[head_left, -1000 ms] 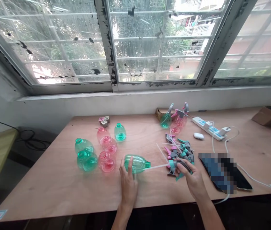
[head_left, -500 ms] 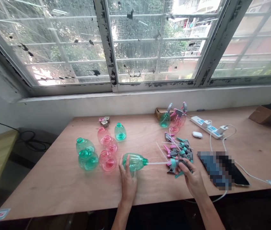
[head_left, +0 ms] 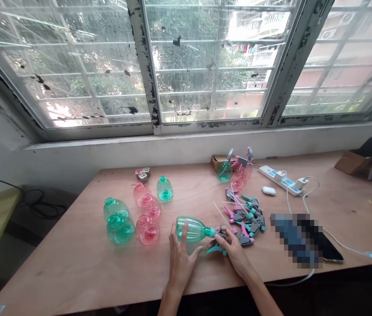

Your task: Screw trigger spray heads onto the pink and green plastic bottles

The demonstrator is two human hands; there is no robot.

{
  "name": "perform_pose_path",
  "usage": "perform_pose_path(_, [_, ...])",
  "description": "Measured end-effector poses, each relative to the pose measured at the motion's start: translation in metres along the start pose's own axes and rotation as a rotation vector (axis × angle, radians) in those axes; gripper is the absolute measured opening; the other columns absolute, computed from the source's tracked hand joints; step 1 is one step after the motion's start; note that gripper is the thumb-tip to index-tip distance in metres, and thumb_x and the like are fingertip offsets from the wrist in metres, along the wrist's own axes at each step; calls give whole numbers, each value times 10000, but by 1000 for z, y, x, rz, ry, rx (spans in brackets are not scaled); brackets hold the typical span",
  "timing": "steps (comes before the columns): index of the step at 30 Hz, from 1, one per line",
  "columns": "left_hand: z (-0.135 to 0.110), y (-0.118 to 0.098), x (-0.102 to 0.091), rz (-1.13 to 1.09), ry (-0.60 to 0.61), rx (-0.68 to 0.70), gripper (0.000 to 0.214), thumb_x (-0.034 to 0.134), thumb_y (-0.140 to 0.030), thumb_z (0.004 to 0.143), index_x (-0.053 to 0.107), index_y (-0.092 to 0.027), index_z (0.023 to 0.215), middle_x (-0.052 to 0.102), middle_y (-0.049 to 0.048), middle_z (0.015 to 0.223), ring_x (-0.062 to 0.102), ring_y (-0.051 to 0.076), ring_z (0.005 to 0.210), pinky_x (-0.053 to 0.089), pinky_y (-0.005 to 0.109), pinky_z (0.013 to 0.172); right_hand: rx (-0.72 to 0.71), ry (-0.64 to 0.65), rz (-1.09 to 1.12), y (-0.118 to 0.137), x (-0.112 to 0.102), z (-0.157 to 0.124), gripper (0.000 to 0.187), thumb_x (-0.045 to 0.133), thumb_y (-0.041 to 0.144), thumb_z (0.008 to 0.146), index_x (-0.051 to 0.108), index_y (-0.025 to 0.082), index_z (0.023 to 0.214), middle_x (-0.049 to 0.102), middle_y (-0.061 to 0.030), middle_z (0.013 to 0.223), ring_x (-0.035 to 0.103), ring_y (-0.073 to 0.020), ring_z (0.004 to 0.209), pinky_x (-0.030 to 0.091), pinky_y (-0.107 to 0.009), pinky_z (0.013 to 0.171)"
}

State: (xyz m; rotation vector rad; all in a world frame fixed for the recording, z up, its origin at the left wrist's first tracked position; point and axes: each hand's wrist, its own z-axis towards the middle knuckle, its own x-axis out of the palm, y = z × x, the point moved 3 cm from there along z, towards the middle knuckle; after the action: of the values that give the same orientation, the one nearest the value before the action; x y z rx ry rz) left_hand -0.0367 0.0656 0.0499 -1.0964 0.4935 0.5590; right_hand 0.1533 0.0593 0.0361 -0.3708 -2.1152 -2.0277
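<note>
My left hand (head_left: 182, 252) is closed around a clear green bottle (head_left: 192, 230) that lies sideways above the table, its neck pointing right. With my right hand (head_left: 232, 245) I grip a grey and teal spray head (head_left: 218, 245), its collar up against the bottle's mouth. The tube now sits inside the bottle. Just right of my right hand lies a pile of pink, teal and grey spray heads (head_left: 251, 215) with white tubes. Left of my left hand stand several open bottles, among them a pink bottle (head_left: 148, 230) and a green bottle (head_left: 120, 230).
At the back stand bottles with spray heads fitted, a green one (head_left: 224, 171) and pink ones (head_left: 241, 173), by a cardboard box (head_left: 217, 162). A power strip (head_left: 281, 179), a white earbud case (head_left: 269, 191) and a dark tablet (head_left: 332, 245) with cables lie to the right.
My right hand has moved left, bringing the spray head to the bottle's neck; the tube has slid inside. The bottle has shifted slightly right. The view has tilted up a little.
</note>
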Motion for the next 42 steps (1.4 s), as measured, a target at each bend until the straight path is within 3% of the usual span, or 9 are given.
perform_pose_path(4, [1,5,-5,-238,-100,-160,782,608,-410,899,133,-374,1520,148,85,1625,172,287,1509,208,554,1211,2,12,-9,-2,1,-1,347,738,401,818,631,252,1112,720,-2,894,689,-211,808,540,-344,777])
perform_pose_path(7, [3,16,-5,-518,-204,-343,899,673,-437,848,92,-306,1521,221,144,1610,319,301,1464,338,510,1168,27,28,-42,-2,0,-1,372,747,391,809,669,233,1137,714,-14,901,667,-212,821,538,-344,781])
perform_pose_path(9, [5,22,-3,-595,-193,-392,829,681,-444,839,208,-260,1495,340,167,1560,408,307,1418,411,478,1125,26,19,-53,-3,-1,-1,373,727,403,825,673,230,1151,713,-8,841,658,-210,795,530,-346,776])
perform_pose_path(12, [6,26,-3,-568,-163,-370,633,704,-418,824,458,-224,1373,501,138,1461,454,299,1387,365,469,1158,3,8,-56,-5,-3,1,368,685,429,854,661,234,1165,716,4,746,655,-210,749,517,-343,758])
perform_pose_path(15, [6,26,-3,-553,-144,-350,571,737,-391,796,543,-235,1309,545,98,1427,469,290,1372,315,476,1184,-5,-4,-59,-7,-3,2,362,692,439,846,655,233,1141,712,9,709,657,-211,723,519,-339,731])
perform_pose_path(21, [4,25,2,-660,-54,-381,594,725,-357,803,481,-230,1330,698,104,1217,675,274,1128,498,465,1028,-19,-19,-66,-7,-2,3,388,777,387,774,645,229,1102,725,-18,902,681,-215,765,544,-363,760])
perform_pose_path(26, [4,25,5,-711,-55,-368,678,788,-361,738,426,-236,1297,606,123,1346,593,265,1253,454,421,1082,-26,0,-60,-8,-1,4,368,762,382,788,635,218,1091,734,-34,911,708,-249,838,555,-399,797])
perform_pose_path(31, [4,28,3,-735,-68,-386,563,661,-468,841,398,-216,1270,613,146,1298,619,271,1212,486,430,1037,-32,44,-77,-9,1,1,351,787,349,765,639,214,1053,716,-5,848,700,-220,766,563,-364,743])
perform_pose_path(42, [5,17,-3,-768,63,-328,543,635,-412,877,442,-234,1353,622,103,1333,591,269,1246,434,413,1085,-49,10,-120,-10,5,0,294,755,405,791,599,195,924,657,32,660,645,-180,619,540,-315,628])
